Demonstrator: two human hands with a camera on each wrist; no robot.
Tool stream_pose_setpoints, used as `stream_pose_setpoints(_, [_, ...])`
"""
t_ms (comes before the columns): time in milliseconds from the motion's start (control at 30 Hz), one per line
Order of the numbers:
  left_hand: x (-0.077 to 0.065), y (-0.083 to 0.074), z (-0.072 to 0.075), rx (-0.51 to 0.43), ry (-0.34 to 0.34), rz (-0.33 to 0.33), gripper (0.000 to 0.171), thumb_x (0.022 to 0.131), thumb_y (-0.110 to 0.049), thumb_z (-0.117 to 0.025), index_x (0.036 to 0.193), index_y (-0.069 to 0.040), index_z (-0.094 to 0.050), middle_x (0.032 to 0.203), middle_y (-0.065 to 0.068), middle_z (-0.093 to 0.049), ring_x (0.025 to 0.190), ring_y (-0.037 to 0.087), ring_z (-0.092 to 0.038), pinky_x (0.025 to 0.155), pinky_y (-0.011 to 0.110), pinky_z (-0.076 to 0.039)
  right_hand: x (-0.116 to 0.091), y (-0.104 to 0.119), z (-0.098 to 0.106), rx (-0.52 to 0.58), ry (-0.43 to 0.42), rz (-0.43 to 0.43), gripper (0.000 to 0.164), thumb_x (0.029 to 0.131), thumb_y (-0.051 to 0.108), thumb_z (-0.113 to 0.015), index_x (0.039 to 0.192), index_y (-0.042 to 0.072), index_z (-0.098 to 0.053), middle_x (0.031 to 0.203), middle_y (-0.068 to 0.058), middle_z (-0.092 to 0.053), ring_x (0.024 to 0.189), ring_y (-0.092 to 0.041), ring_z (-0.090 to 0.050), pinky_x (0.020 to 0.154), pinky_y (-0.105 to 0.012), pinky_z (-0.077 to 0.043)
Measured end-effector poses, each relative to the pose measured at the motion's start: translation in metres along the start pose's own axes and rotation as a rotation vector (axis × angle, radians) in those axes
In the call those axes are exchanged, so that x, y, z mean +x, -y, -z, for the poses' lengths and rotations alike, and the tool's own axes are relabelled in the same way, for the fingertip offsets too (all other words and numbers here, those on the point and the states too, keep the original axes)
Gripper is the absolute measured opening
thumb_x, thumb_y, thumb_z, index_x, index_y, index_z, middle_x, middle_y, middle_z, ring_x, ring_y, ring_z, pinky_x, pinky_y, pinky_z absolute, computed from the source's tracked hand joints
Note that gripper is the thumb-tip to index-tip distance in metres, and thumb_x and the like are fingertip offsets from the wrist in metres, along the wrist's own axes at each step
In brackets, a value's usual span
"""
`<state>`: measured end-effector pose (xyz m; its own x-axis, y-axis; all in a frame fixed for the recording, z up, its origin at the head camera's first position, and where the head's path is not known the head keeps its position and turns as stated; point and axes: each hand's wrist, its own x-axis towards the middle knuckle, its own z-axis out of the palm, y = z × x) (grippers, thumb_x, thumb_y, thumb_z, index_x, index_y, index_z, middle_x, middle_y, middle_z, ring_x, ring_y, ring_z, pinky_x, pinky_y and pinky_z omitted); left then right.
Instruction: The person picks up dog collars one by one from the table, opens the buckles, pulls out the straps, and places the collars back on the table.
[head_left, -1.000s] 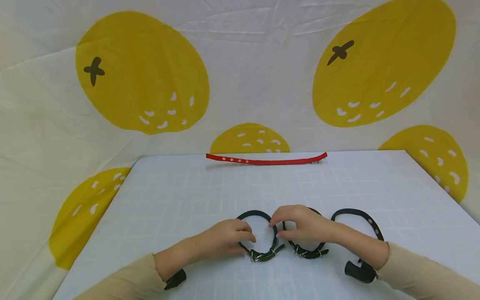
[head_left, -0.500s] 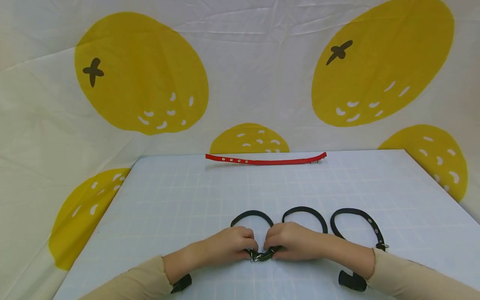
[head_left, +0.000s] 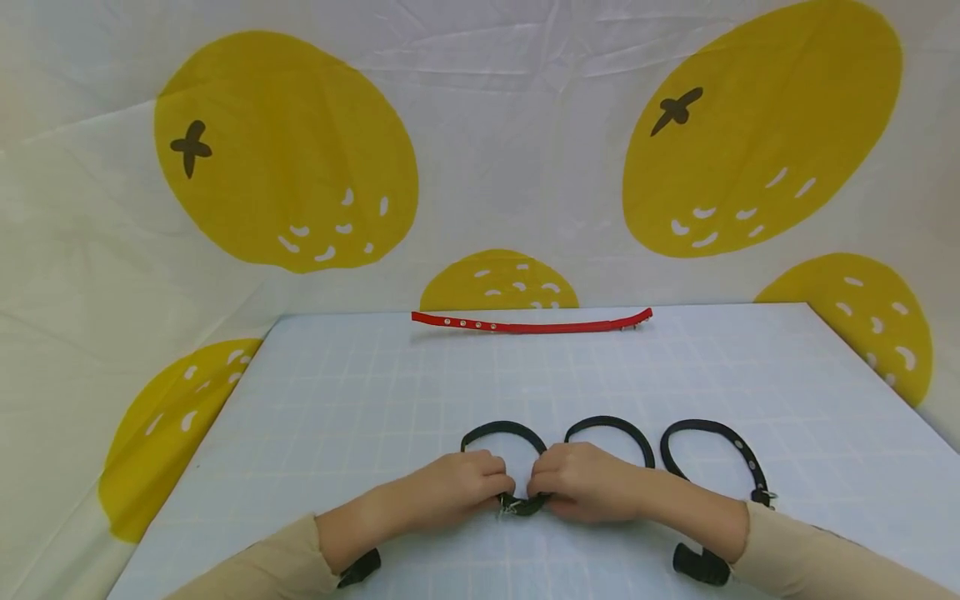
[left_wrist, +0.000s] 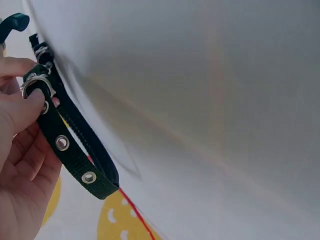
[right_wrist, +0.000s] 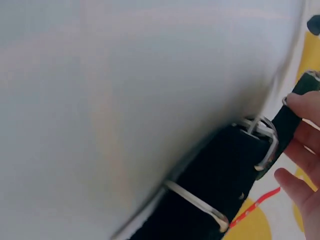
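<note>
Both hands are at the leftmost of three dark green buckled collars (head_left: pixel 504 427) in the head view. My left hand (head_left: pixel 465 487) grips its left side by the buckle; in the left wrist view the thumb presses on the eyelet strap (left_wrist: pixel 75 155). From the other side, my right hand (head_left: pixel 592 483) pinches the same collar, partly hiding it. A middle collar (head_left: pixel 611 421) lies looped behind the right hand, its front covered. In the right wrist view, a dark strap with a metal buckle (right_wrist: pixel 257 132) fills the foreground.
A third dark collar (head_left: pixel 708 424) lies looped at the right, partly under the right forearm. Near the table's back edge, a red collar (head_left: pixel 532 326) is stretched out straight. Behind the pale table (head_left: pixel 360 375) hangs a cloth (head_left: pixel 517 125) with yellow fruit prints.
The right hand has come left and down from beside the middle collar onto the leftmost one. The left hand has closed on that collar too, and its buckle end has risen slightly.
</note>
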<state>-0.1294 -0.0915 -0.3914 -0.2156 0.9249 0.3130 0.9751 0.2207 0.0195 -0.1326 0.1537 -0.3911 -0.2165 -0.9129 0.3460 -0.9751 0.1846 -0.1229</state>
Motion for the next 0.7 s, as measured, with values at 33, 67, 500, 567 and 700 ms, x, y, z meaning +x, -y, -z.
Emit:
stream_pose_setpoints(33, [0.0,0.0,0.002,0.0,-0.019,0.001,0.011,0.088,-0.009,-0.063,0.098,-0.012,-0.063,0.086,-0.007,-0.053,0.078,0.005,-0.048,0.072,0.01,-0.04,0.0,0.0,0.002,0.021,-0.009,-0.012,0.024,0.073,0.006,-0.075,0.093,0.015,-0.065,0.088,0.01,-0.062,0.084,-0.003,-0.056,0.077,-0.011,-0.044])
stream_pose_setpoints(67, [0.0,0.001,0.004,-0.009,-0.037,0.008,0.011,0.088,-0.008,-0.063,0.098,-0.012,-0.063,0.087,-0.006,-0.054,0.079,0.005,-0.048,0.073,0.01,-0.04,0.0,0.0,0.005,0.046,-0.018,-0.024,0.024,0.074,0.005,-0.074,0.094,0.015,-0.065,0.089,0.01,-0.062,0.085,-0.003,-0.056,0.077,-0.01,-0.044])
stream_pose_setpoints(500, [-0.001,0.009,0.023,-0.626,-0.195,0.318,0.021,0.086,0.002,-0.062,0.102,-0.011,-0.062,0.093,-0.004,-0.058,0.084,0.005,-0.053,0.077,0.02,-0.049,0.004,0.005,0.037,0.372,-0.192,-0.194,0.033,0.08,0.01,-0.073,0.112,0.013,-0.064,0.102,0.005,-0.065,0.089,-0.006,-0.06,0.077,-0.022,-0.051])
stream_pose_setpoints(567, [0.0,0.009,0.027,-0.748,-0.214,0.377,0.021,0.087,0.003,-0.061,0.103,-0.01,-0.062,0.094,-0.003,-0.059,0.084,0.008,-0.055,0.08,0.024,-0.05,0.006,0.007,0.041,0.427,-0.236,-0.222,0.035,0.08,0.011,-0.074,0.113,0.011,-0.064,0.102,0.005,-0.065,0.088,-0.007,-0.061,0.075,-0.024,-0.052])
stream_pose_setpoints(700, [0.002,0.007,0.034,-0.894,-0.22,0.463,0.019,0.09,0.002,-0.057,0.104,-0.009,-0.062,0.097,0.001,-0.059,0.087,0.013,-0.055,0.084,0.028,-0.05,0.01,0.012,0.047,0.446,-0.315,-0.27,0.035,0.078,0.011,-0.076,0.111,0.01,-0.064,0.099,0.004,-0.066,0.085,-0.007,-0.061,0.071,-0.024,-0.052])
